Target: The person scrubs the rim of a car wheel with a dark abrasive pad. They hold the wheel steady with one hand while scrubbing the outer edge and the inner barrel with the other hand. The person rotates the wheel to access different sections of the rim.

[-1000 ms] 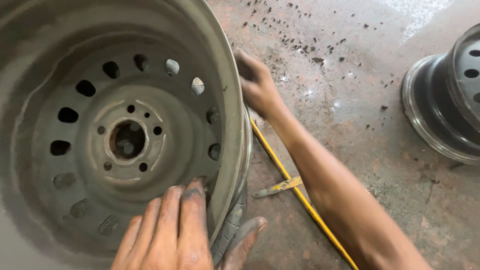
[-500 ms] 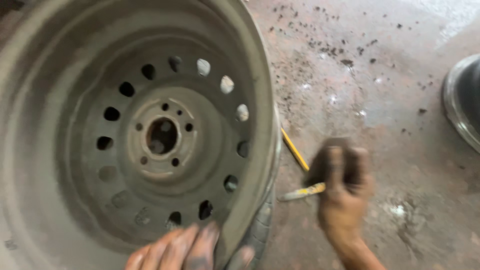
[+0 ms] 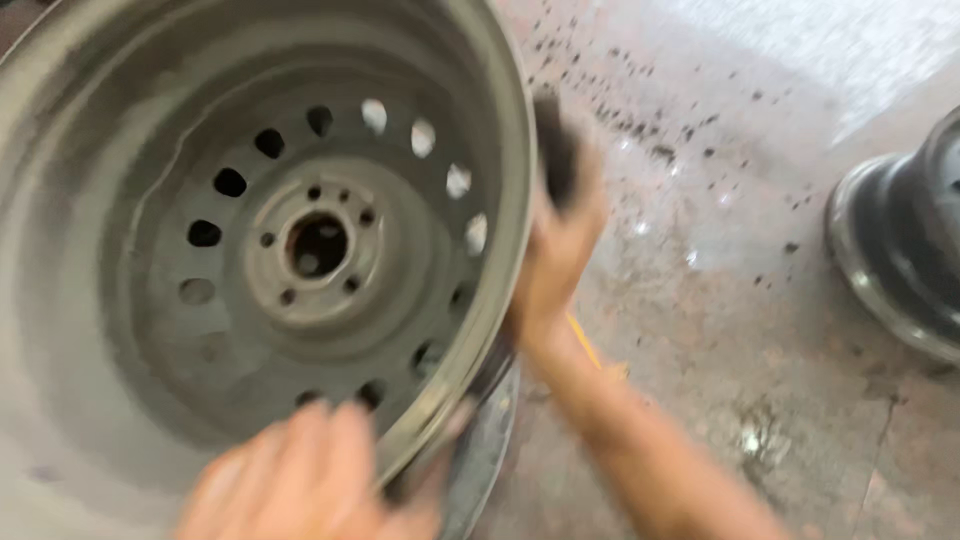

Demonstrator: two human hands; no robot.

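From the head view, the left hand [image 3: 300, 475] is blurred, its grip resting over the lower edge of the grey steel wheel rim [image 3: 130, 300]. The right hand [image 3: 560, 235] is clenched around a dark pad [image 3: 557, 150] pressed against the rim's outer edge. Below this hand lies a yellow tool [image 3: 590, 350] on the concrete floor [image 3: 720, 300]. Far to its right stands a second dark rim [image 3: 900, 260].

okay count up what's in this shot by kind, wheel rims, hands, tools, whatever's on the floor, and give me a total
Steel wheel rims: 2, the grey rim and a darker rim at the right edge
Hands: 2, left hand, right hand
Dark pad in the right hand: 1
Yellow tool on the floor: 1
Total: 6
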